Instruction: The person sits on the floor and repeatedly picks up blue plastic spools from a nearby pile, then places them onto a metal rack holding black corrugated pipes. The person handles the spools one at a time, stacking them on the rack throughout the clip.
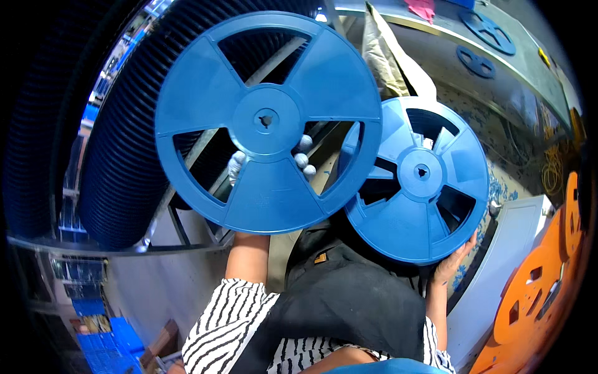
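Note:
A large blue plastic reel disc [268,193] with open windows and a round centre hub is held up before me at the middle left. My left hand [303,159], in a pale glove, grips it from behind; fingertips show through the right window and another gloved part through the left one. The palm is hidden by the disc. To the right, a second blue reel [398,227], apparently several discs deep, leans close to my dark apron. My bare right hand [453,259] is closed round its lower right rim, with part of the fingers out of sight behind it.
Long rows of black ribbed discs [118,168] stand on a metal rack to the left. A grey table [523,68] at the upper right bears blue slotted discs [488,32]. Orange discs [523,299] and a white panel [498,249] stand at right. Blue crates [106,349] lie lower left.

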`<move>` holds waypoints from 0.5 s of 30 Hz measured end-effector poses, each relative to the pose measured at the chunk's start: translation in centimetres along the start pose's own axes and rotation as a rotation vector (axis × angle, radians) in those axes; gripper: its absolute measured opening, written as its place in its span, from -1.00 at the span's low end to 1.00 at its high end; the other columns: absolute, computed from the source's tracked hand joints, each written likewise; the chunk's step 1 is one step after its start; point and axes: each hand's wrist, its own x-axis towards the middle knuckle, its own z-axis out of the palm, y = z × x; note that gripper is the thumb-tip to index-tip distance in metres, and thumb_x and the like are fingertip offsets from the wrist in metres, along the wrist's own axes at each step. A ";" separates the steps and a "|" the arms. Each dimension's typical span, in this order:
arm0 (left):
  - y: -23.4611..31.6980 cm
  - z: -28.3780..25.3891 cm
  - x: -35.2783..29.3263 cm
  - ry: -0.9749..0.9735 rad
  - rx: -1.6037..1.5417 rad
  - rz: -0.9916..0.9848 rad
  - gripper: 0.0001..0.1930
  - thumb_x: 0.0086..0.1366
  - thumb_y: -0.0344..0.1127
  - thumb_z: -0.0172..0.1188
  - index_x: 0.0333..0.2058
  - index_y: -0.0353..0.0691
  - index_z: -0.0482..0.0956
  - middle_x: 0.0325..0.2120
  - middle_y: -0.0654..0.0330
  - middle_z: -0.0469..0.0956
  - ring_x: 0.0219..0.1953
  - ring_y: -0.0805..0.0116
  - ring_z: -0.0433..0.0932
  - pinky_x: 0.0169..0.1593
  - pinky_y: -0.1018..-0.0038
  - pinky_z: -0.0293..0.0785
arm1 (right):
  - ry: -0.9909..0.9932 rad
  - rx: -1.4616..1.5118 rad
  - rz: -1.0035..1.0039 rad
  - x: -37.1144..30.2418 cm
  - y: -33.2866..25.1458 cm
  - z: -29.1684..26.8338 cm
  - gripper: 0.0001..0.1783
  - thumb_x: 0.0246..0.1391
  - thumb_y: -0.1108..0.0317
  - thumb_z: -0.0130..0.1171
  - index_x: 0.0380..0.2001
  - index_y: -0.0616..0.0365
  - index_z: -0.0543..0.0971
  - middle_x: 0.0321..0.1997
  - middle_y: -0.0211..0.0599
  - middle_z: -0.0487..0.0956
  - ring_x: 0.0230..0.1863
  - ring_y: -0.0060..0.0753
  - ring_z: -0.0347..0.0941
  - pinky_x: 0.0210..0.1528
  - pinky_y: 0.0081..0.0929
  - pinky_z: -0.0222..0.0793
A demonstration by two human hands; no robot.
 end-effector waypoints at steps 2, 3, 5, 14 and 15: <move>0.4 -1.2 -1.9 0.000 -0.083 -0.122 -0.11 0.11 -0.04 0.23 0.22 -0.56 0.05 -0.01 -0.34 0.39 0.05 -0.21 0.44 0.09 0.08 0.48 | 0.011 -0.045 0.022 0.0 -0.4 0.1 -0.26 0.32 -0.15 -0.33 0.34 0.19 0.03 0.34 -0.12 0.08 0.36 -0.20 -0.01 0.38 -0.26 -0.14; 0.1 -1.3 -2.8 0.029 -0.076 -0.129 -0.13 0.15 0.01 0.21 0.23 -0.51 0.07 -0.06 -0.29 0.42 0.01 -0.17 0.46 0.05 0.09 0.52 | 0.017 -0.068 0.034 0.1 -0.7 0.2 -0.24 0.31 -0.17 -0.34 0.34 0.18 0.03 0.34 -0.12 0.08 0.37 -0.20 -0.01 0.38 -0.25 -0.13; -1.1 -1.1 -4.0 0.074 -0.101 -0.131 -0.17 0.21 0.07 0.16 0.24 -0.44 0.09 -0.08 -0.23 0.46 -0.01 -0.12 0.49 0.03 0.09 0.54 | 0.019 -0.005 0.033 0.2 -0.8 0.1 -0.19 0.28 -0.21 -0.28 0.34 0.22 0.00 0.33 -0.12 0.10 0.35 -0.19 0.02 0.37 -0.21 -0.11; -5.4 -2.1 -11.1 0.189 -0.365 -0.098 -0.22 0.27 0.08 0.10 0.24 -0.42 0.12 -0.03 -0.19 0.44 0.04 -0.10 0.47 0.11 0.05 0.47 | 0.022 0.068 0.105 0.2 -3.6 1.1 -0.26 0.26 -0.24 -0.24 0.29 0.05 0.11 0.24 -0.21 0.20 0.30 -0.24 0.12 0.37 -0.23 0.03; -5.5 -2.5 -11.7 0.144 -0.383 -0.088 -0.22 0.27 0.08 0.09 0.23 -0.43 0.14 -0.01 -0.19 0.43 0.06 -0.10 0.46 0.11 0.07 0.47 | 0.021 0.114 0.138 0.0 -4.1 1.3 -0.27 0.27 -0.24 -0.26 0.29 0.04 0.12 0.23 -0.22 0.21 0.30 -0.24 0.12 0.36 -0.24 0.04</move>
